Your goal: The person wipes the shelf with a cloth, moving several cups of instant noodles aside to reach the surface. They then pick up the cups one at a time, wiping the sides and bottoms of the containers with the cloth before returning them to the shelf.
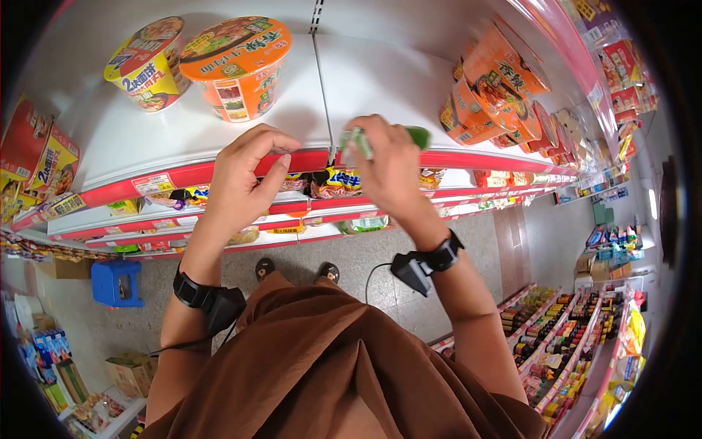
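Your right hand grips a green item, too blurred to identify, over the front of the shelf; your left hand, loosely curled with thumb apart, holds nothing visible near the red edge. A wide leftward sweep could topple the orange tub, and a loose pinch could drop the item.

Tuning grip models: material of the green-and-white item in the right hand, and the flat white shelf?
Green-and-white item in the right hand: possibly cloth or plastic film; blur hides its texture, finish unclear.
Flat white shelf: probably painted metal, satin; smooth, even surface, soft sheen, straight panel seam.
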The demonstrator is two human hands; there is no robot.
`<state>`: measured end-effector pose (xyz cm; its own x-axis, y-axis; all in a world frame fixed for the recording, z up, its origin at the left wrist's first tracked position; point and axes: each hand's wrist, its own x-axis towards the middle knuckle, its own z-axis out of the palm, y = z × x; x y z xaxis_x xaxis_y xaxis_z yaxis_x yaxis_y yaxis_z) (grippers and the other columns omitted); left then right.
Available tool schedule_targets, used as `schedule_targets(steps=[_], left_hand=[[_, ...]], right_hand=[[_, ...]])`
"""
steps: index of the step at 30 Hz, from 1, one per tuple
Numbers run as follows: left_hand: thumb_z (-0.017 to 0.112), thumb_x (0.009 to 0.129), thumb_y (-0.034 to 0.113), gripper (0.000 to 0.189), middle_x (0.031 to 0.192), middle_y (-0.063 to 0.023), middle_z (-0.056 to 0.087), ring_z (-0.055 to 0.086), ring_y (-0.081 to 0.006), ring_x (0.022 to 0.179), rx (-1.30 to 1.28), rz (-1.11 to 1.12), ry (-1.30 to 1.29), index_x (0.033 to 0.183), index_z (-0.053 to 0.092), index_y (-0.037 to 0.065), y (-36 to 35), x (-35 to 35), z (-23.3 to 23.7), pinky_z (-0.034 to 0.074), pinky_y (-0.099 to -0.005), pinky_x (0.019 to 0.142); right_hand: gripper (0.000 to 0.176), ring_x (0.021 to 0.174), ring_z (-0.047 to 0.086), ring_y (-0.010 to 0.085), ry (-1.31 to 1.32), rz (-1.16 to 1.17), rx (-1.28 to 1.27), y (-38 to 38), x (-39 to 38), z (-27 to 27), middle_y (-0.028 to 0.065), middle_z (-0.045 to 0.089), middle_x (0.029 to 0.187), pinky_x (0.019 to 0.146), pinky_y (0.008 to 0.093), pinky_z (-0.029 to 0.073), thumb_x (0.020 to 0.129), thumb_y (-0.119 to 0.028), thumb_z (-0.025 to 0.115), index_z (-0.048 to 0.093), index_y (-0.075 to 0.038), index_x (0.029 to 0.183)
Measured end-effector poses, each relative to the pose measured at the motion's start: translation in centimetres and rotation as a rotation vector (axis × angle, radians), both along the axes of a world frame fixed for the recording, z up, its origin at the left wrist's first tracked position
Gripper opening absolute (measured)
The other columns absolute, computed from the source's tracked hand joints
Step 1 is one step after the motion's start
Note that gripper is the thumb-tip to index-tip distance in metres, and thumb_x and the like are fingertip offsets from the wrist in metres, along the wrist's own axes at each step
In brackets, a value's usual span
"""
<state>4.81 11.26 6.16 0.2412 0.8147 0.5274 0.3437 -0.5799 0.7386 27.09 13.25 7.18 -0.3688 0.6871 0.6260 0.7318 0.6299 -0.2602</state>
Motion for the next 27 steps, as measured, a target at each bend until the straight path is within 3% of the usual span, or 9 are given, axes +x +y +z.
schedule_targets(steps=[3, 5, 9, 13, 14, 17, 24, 26, 27], left_hand=[[0.057, 0.082, -0.005, 0.015, 0.093, -0.0106, 0.064, 0.065, -0.02, 0.088, -0.016, 0.003, -0.029, 0.097, 0.062, -0.002, 0.0, 0.0, 0.0, 0.05, -0.029, 0.081], [0.06, 0.08, -0.001, 0.013, 0.09, -0.0114, 0.064, 0.064, -0.0277, 0.086, 0.044, 0.031, -0.025, 0.093, 0.062, 0.0, 0.0, 0.1, -0.2, 0.05, -0.0337, 0.076], [0.06, 0.08, -0.001, 0.012, 0.089, -0.0114, 0.064, 0.064, -0.0285, 0.085, 0.066, 0.056, -0.017, 0.091, 0.061, 0.001, -0.1, 0.3, -0.2, 0.05, -0.0345, 0.076], [0.06, 0.079, -0.002, 0.012, 0.088, -0.0113, 0.064, 0.065, -0.0269, 0.083, 0.053, 0.045, -0.005, 0.091, 0.061, 0.001, 0.0, 0.5, -0.1, 0.051, -0.0335, 0.075], [0.058, 0.08, -0.004, 0.014, 0.09, -0.0112, 0.063, 0.064, -0.0235, 0.085, 0.031, 0.039, 0.002, 0.093, 0.061, -0.001, -0.1, 0.4, 0.0, 0.05, -0.0312, 0.077], [0.056, 0.08, -0.007, 0.016, 0.092, -0.011, 0.062, 0.063, -0.0197, 0.086, 0.022, 0.006, 0.009, 0.095, 0.061, -0.003, -0.1, 0.3, 0.1, 0.05, -0.0288, 0.08], [0.057, 0.08, -0.007, 0.016, 0.092, -0.0108, 0.062, 0.064, -0.0206, 0.086, 0.031, 0.019, -0.007, 0.094, 0.061, -0.003, 0.1, 0.4, -0.1, 0.051, -0.0296, 0.079], [0.06, 0.078, -0.004, 0.015, 0.089, -0.0108, 0.063, 0.065, -0.0232, 0.082, 0.076, 0.044, -0.005, 0.093, 0.061, 0.0, 0.2, 0.4, -0.2, 0.052, -0.0314, 0.075], [0.06, 0.078, -0.004, 0.015, 0.089, -0.0108, 0.063, 0.065, -0.0232, 0.082, 0.081, 0.05, -0.009, 0.093, 0.061, 0.0, 0.3, 0.4, -0.2, 0.052, -0.0314, 0.075]], right_hand=[[0.022, 0.07, 0.06, 0.0366, -0.053, -0.229, 0.017, 0.9, 4.5, -0.1, 0.0156, 0.062, 0.08, 0.061, 0.0465, 0.046, 0.078, -0.005, 0.065, 0.057, -0.006, 0.098], [0.015, 0.065, 0.062, 0.0376, 0.018, -0.305, 0.041, 1.9, 7.0, -0.2, 0.0172, 0.062, 0.073, 0.057, 0.0449, 0.047, 0.084, -0.01, 0.063, 0.056, -0.005, 0.097], [0.015, 0.065, 0.063, 0.0367, -0.077, -0.312, -0.036, 1.9, 5.2, 0.5, 0.0177, 0.063, 0.074, 0.057, 0.0453, 0.048, 0.084, -0.011, 0.063, 0.056, -0.005, 0.096], [0.022, 0.068, 0.064, 0.0382, 0.079, -0.02, -0.089, 1.0, -1.4, 0.7, 0.0187, 0.063, 0.083, 0.06, 0.0446, 0.051, 0.075, -0.005, 0.064, 0.054, -0.004, 0.094], [0.019, 0.064, 0.064, 0.0349, 0.089, 0.003, -0.111, 1.1, -2.5, 0.4, 0.018, 0.064, 0.08, 0.058, 0.04, 0.05, 0.082, -0.009, 0.065, 0.057, -0.004, 0.098], [0.019, 0.063, 0.063, 0.0361, 0.144, 0.045, -0.074, 1.4, -2.7, 0.4, 0.0192, 0.063, 0.076, 0.058, 0.0409, 0.049, 0.082, -0.01, 0.066, 0.057, -0.004, 0.098], [0.02, 0.07, 0.064, 0.0399, 0.04, -0.358, -0.123, 4.3, 6.2, 1.9, 0.0209, 0.064, 0.081, 0.063, 0.046, 0.05, 0.084, -0.013, 0.065, 0.056, -0.003, 0.098], [0.02, 0.071, 0.064, 0.0398, 0.029, -0.385, -0.052, 5.3, 7.2, 2.5, 0.0202, 0.064, 0.081, 0.064, 0.0461, 0.05, 0.084, -0.013, 0.065, 0.055, -0.002, 0.099], [0.022, 0.075, 0.064, 0.0393, 0.179, -0.327, -0.017, 5.3, 7.2, 3.2, 0.02, 0.064, 0.085, 0.066, 0.0453, 0.049, 0.084, -0.012, 0.065, 0.055, -0.003, 0.101]])
